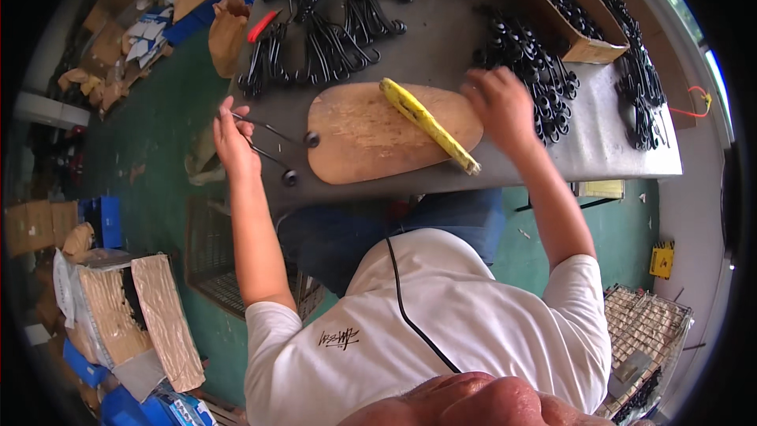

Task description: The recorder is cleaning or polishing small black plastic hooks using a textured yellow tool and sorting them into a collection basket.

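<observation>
The left hand (233,142) has its fingers closed on black ball-ended rods (289,178) at the left edge of the tabletop (434,43); the right hand (502,104), blurred beside the wooden board (355,134), has half-curled fingers, grip indeterminable.

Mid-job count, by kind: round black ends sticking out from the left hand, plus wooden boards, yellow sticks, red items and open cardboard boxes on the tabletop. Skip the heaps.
Round black ends at the left hand: 2
Wooden board: 1
Yellow stick: 1
Red item: 1
Open cardboard box: 1
Total: 6
</observation>
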Tool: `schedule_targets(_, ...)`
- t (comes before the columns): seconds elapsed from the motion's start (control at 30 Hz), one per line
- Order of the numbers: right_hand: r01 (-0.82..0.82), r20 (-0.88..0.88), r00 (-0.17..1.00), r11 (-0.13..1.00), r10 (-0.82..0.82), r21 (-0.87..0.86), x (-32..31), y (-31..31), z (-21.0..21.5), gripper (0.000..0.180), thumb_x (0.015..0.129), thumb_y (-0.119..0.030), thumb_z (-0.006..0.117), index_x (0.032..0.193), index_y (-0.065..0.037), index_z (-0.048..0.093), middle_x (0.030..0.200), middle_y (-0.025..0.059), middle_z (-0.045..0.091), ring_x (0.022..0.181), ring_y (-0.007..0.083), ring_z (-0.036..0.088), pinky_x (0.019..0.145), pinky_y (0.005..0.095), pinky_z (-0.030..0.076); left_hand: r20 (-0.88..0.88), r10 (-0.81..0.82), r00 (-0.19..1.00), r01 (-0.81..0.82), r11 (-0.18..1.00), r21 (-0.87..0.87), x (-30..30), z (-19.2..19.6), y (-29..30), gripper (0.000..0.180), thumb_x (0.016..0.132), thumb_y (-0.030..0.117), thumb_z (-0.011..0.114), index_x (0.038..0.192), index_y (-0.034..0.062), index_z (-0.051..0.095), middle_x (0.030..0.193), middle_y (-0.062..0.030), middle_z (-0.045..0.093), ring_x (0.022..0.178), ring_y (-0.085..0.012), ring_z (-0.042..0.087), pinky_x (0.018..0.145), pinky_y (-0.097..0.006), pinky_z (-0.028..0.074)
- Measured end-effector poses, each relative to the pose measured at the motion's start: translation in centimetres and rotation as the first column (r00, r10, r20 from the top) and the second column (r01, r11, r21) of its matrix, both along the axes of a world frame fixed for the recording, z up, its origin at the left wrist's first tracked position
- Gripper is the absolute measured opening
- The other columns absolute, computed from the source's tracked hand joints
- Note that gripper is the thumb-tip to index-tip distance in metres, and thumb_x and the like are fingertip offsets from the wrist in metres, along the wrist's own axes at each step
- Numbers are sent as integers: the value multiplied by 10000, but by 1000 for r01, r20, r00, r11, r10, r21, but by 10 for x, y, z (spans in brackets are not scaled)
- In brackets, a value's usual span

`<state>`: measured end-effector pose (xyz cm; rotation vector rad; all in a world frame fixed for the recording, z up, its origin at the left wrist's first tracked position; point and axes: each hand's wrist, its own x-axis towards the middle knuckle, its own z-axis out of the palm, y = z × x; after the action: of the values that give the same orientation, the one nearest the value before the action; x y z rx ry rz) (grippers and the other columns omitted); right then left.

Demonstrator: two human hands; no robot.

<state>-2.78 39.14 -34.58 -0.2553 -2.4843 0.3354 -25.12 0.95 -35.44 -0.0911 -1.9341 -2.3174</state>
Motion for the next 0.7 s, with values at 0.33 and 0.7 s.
schedule_targets(0.33, 589, 426, 744, 807, -515, -52, -83, 205, -18, 565, 842, -507, 661, 1260, -127, 674, 1330, 174, 603, 1265, 337, 563, 1040, 442, 468, -160, -13, 987, -148, 299, -943, -53, -93, -56, 675, 968, 439, 575, 1474, 17, 428, 1467, -246, 470, 1383, -406, 401, 1159, -465, 316)
schedule_targets(0.7, 488, 74, 868, 819, -491, -302, -61, 203, -26, 675, 731, -435, 751, 1312, -120, 612, 1247, 176, 580, 1224, 350, 538, 1058, 429, 431, -204, 30, 978, -206, 113, -972, -18, -64, -17, 598, 947, 358, 568, 1449, 49, 469, 1447, -204, 494, 1352, -356, 448, 1126, -469, 360)
